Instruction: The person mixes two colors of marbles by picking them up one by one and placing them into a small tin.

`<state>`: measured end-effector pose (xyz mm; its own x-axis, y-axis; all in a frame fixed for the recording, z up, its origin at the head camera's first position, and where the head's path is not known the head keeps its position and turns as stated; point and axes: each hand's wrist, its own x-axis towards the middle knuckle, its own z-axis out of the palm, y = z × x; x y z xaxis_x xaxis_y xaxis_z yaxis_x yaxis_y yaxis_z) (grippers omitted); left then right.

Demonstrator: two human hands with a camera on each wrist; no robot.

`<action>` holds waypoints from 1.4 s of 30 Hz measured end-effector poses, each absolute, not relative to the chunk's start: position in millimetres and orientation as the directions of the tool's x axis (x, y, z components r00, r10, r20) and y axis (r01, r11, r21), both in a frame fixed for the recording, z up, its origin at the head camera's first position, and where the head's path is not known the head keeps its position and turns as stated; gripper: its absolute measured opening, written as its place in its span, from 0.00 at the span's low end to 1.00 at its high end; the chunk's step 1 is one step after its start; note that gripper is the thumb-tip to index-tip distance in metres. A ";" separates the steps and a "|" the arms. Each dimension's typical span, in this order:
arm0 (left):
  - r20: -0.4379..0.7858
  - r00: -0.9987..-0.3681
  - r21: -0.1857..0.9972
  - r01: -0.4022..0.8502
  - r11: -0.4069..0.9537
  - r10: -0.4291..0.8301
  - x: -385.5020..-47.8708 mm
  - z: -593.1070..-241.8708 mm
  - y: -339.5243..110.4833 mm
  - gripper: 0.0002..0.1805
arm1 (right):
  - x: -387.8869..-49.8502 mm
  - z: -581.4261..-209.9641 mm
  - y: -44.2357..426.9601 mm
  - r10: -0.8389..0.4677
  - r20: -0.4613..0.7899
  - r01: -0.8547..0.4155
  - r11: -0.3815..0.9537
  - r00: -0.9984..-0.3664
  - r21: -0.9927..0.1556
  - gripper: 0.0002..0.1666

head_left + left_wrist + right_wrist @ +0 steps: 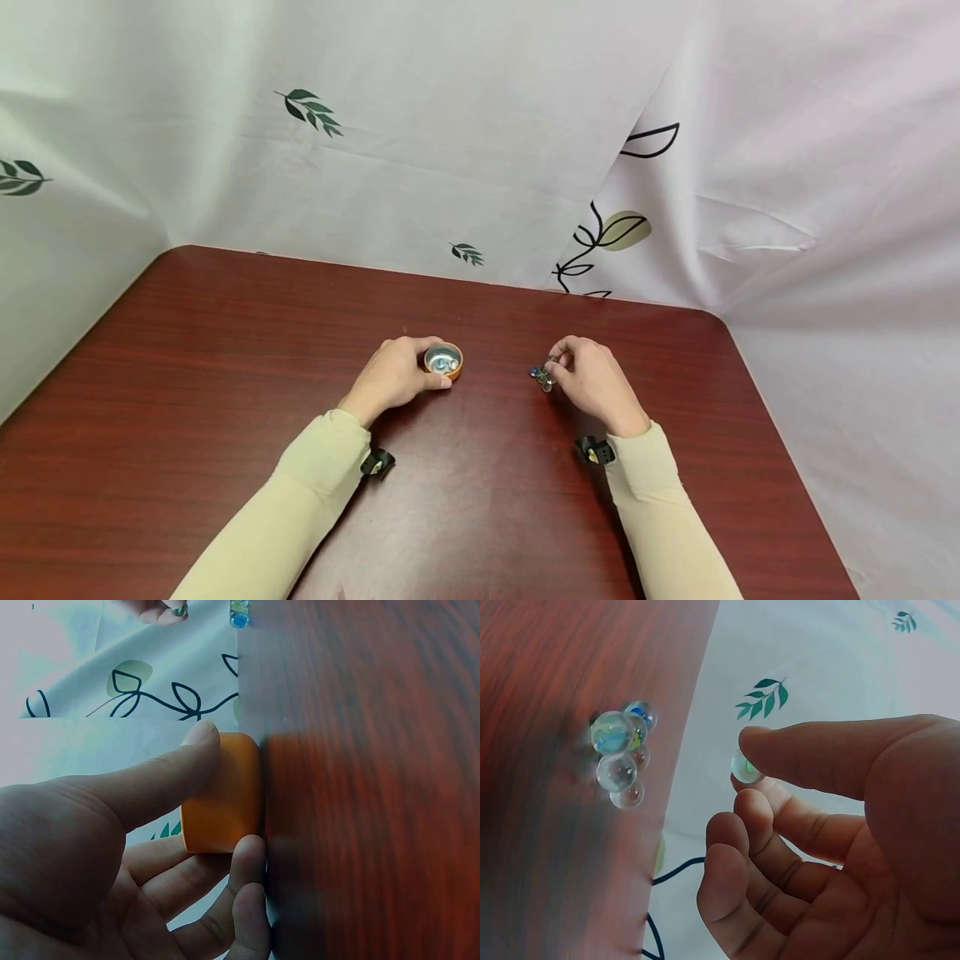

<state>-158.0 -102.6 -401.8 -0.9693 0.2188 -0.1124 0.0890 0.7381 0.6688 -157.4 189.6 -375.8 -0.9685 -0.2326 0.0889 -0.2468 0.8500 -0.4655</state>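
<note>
My left hand (396, 372) grips a small round orange tin (454, 374) that stands upright on the table. Its thumb and fingers hold the orange wall (225, 791) from both sides in the left wrist view. A few glass marbles (442, 364) lie on the tin's silvery bottom. Between thumb and forefinger, my right hand (597, 379) pinches a clear marble (745, 768) with a green tint, raised off the table. Just beside that hand, several glass marbles (616, 771) sit bunched together on the wood, some clear, some with blue or yellow-green swirls.
A reddish-brown wooden table (225, 350) with rounded far corners spans the view. White cloth (420, 150) printed with leaves hangs behind its far edge and along the sides. Black bands with a small device (377, 463) are on both wrists.
</note>
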 end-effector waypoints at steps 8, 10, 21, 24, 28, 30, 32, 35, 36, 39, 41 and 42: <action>-0.121 -0.970 0.670 0.079 0.738 0.213 -158.4 -401.1 -101.8 0.34 | -157.3 -372.4 182.9 -0.229 0.088 -0.243 0.846 -0.969 -0.475 0.04; -0.120 -0.969 0.669 0.081 0.739 0.215 -158.6 -401.0 -101.7 0.34 | -157.0 -371.3 181.7 -0.234 0.096 -0.251 0.841 -0.968 -0.479 0.04; -0.120 -0.969 0.666 0.083 0.741 0.216 -158.4 -403.6 -104.1 0.34 | -156.3 -369.0 174.9 -0.247 0.095 -0.261 0.827 -0.964 -0.498 0.03; -0.119 -0.968 0.666 0.087 0.741 0.220 -158.7 -404.5 -104.7 0.35 | -155.8 -369.2 173.0 -0.249 0.103 -0.266 0.826 -0.963 -0.497 0.03; -0.116 -0.968 0.668 0.090 0.738 0.223 -158.4 -404.5 -104.8 0.35 | -155.0 -367.7 169.7 -0.248 0.110 -0.269 0.820 -0.962 -0.504 0.03; -0.116 -0.968 0.671 0.089 0.736 0.223 -158.0 -404.2 -104.7 0.34 | -154.9 -367.0 167.9 -0.253 0.110 -0.273 0.817 -0.961 -0.507 0.03; -0.119 -0.968 0.674 0.086 0.734 0.222 -157.7 -404.0 -104.6 0.34 | -154.9 -366.6 166.2 -0.259 0.110 -0.278 0.815 -0.960 -0.509 0.03; -0.120 -0.968 0.675 0.084 0.733 0.221 -157.5 -403.8 -104.4 0.35 | -154.7 -366.0 163.5 -0.264 0.115 -0.285 0.816 -0.958 -0.503 0.03; -0.120 -0.968 0.675 0.084 0.733 0.221 -157.5 -403.7 -104.3 0.35 | -154.5 -365.7 162.6 -0.264 0.116 -0.286 0.817 -0.957 -0.501 0.03; -0.116 -0.968 0.674 0.088 0.734 0.223 -157.9 -403.7 -104.1 0.34 | -154.2 -365.0 159.2 -0.270 0.132 -0.300 0.818 -0.954 -0.492 0.03; -0.114 -0.968 0.673 0.090 0.734 0.223 -158.3 -404.0 -104.1 0.34 | -154.0 -364.7 156.8 -0.278 0.141 -0.311 0.815 -0.950 -0.489 0.03; -0.113 -0.968 0.674 0.091 0.733 0.224 -158.6 -404.3 -104.1 0.34 | -154.1 -364.7 155.5 -0.281 0.145 -0.316 0.814 -0.949 -0.487 0.03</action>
